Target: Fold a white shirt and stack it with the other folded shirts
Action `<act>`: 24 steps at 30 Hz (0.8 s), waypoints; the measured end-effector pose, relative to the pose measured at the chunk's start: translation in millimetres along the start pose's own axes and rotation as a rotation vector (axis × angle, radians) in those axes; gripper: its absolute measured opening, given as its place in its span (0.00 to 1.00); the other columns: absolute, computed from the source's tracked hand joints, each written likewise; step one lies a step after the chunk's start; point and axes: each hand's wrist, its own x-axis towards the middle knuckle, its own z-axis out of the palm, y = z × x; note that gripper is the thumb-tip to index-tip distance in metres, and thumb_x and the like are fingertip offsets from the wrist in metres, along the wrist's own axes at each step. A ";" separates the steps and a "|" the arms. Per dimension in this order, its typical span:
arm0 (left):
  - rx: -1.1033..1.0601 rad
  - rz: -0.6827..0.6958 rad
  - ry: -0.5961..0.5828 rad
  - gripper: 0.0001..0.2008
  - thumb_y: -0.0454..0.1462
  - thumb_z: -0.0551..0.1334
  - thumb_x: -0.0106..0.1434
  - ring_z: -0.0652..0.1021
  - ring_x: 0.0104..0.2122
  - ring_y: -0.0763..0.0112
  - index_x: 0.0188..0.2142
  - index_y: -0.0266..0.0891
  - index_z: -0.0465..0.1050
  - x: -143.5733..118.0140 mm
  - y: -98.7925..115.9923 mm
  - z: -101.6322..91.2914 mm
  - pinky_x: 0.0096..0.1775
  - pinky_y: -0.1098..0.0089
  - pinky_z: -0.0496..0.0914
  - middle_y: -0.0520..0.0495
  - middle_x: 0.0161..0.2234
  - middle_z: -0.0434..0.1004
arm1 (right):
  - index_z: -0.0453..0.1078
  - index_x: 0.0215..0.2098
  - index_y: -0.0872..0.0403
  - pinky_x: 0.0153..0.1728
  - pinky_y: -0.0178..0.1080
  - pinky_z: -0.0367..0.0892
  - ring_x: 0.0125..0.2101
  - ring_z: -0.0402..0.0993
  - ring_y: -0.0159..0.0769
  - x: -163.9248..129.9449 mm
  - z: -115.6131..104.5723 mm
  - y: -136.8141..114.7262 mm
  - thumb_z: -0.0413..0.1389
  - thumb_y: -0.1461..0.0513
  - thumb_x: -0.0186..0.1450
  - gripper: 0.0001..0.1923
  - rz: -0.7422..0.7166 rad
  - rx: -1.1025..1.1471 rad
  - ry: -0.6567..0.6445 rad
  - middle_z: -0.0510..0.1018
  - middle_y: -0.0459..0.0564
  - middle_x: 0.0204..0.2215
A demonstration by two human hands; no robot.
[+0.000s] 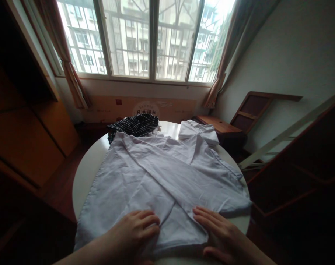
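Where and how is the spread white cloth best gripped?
Probably pinch the near edge of the white cloth, coming from the person's side: it lies spread over the table, and that edge runs between the left hand and right hand.

The left hand [136,229] and right hand [218,232] are touching a white garment [161,173]. It is lying across a round table [86,173]. A striped cloth [136,124] is lying beyond it.
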 end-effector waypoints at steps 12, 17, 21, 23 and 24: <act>0.254 -0.116 0.215 0.17 0.27 0.53 0.54 0.73 0.45 0.65 0.43 0.41 0.65 -6.2 10.8 45.2 0.44 0.68 0.70 0.47 0.45 0.74 | 0.61 0.52 0.58 0.48 0.41 0.66 0.50 0.65 0.38 2.5 24.9 3.7 0.42 0.74 0.49 0.32 -0.043 -0.152 0.306 0.70 0.56 0.49; 0.323 -0.172 0.297 0.27 0.26 0.51 0.52 0.75 0.42 0.70 0.51 0.43 0.61 -44.4 -8.4 39.9 0.42 0.75 0.71 0.48 0.45 0.74 | 0.65 0.48 0.58 0.46 0.38 0.68 0.47 0.69 0.37 -0.6 12.2 19.9 0.43 0.73 0.55 0.24 -0.043 -0.245 0.406 0.74 0.55 0.45; 0.326 -0.288 0.293 0.30 0.27 0.51 0.51 0.74 0.45 0.71 0.52 0.52 0.63 -101.3 -41.6 39.5 0.44 0.76 0.69 0.54 0.49 0.71 | 0.68 0.44 0.56 0.45 0.39 0.69 0.46 0.70 0.37 -6.4 3.3 37.2 0.45 0.72 0.57 0.19 -0.039 -0.326 0.423 0.74 0.53 0.44; 0.303 -0.404 0.275 0.29 0.28 0.51 0.50 0.75 0.43 0.70 0.50 0.54 0.66 -128.7 -57.0 39.2 0.44 0.76 0.70 0.56 0.48 0.71 | 0.70 0.41 0.55 0.44 0.39 0.70 0.43 0.72 0.37 -8.3 0.5 41.8 0.46 0.72 0.58 0.17 -0.043 -0.351 0.436 0.76 0.52 0.42; 0.286 -0.477 0.276 0.27 0.29 0.51 0.50 0.76 0.42 0.70 0.46 0.55 0.69 -140.7 -62.8 39.5 0.43 0.76 0.70 0.58 0.46 0.73 | 0.70 0.40 0.55 0.43 0.39 0.70 0.42 0.73 0.37 -9.2 -0.7 42.4 0.46 0.71 0.58 0.16 -0.043 -0.356 0.440 0.77 0.52 0.41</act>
